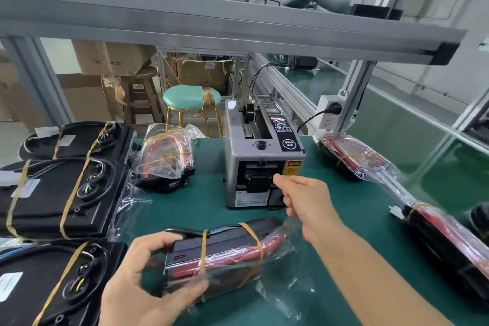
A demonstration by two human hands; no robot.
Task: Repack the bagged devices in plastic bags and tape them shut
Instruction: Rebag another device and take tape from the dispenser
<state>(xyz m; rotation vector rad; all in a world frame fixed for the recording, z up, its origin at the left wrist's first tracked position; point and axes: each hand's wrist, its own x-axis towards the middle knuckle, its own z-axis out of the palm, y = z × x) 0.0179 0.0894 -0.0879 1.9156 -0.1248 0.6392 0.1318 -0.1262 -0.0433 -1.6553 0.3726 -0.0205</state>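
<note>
Plastic-bagged device (225,254) in left hand (148,286); right hand (304,198) at tape dispenser (262,164).

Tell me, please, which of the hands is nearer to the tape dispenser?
Right. The right hand reaches up to the front of the tape dispenser; the left hand is nearer the camera, gripping the bagged device.

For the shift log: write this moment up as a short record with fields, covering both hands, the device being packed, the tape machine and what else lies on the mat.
left hand: left hand grips the end of the bagged device
right hand: right hand reaches to the outlet of the tape dispenser, fingers pinched; tape not discernible
device: black and red, bound with yellow bands, in a clear bag, open end toward the right
surface: green mat
left of mat: black devices
far side: another bagged device
right edge: two more bagged devices
</note>
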